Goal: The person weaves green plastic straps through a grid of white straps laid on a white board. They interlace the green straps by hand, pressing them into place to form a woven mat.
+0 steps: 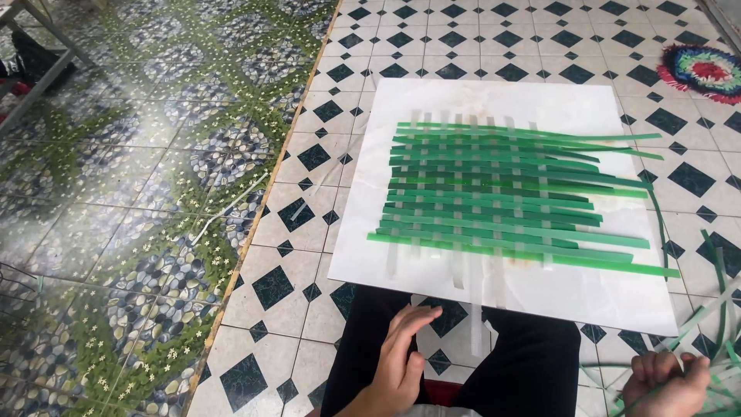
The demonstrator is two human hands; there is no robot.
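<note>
Black-trousered legs [532, 347] fill the bottom centre of the frame, and on the left thigh rests the left hand [401, 363], fingers loosely open and holding nothing, its fingertips just short of the near edge of the white board [587, 297]. At the bottom right corner the right hand [668, 378] is curled closed around a bundle of loose green strips [714, 340] that fan up and out along the right edge of the frame. Beyond the knees lies the white board, its near edge reaching over the legs, with bare margin showing along its left side and top. On it sits the woven mat [502, 197] of dark and light green strips crossed by pale translucent ones; the green ends run past the weave toward the board's right edge, and a few pale ends hang toward the near edge. Left of the board, black-and-white diamond tiles [297, 216] lie open up to a thin yellowish border line, past which a glossy pebble-patterned floor [131, 193] spreads to the left. A multicoloured round rug [702, 69] shows in the upper right corner.
</note>
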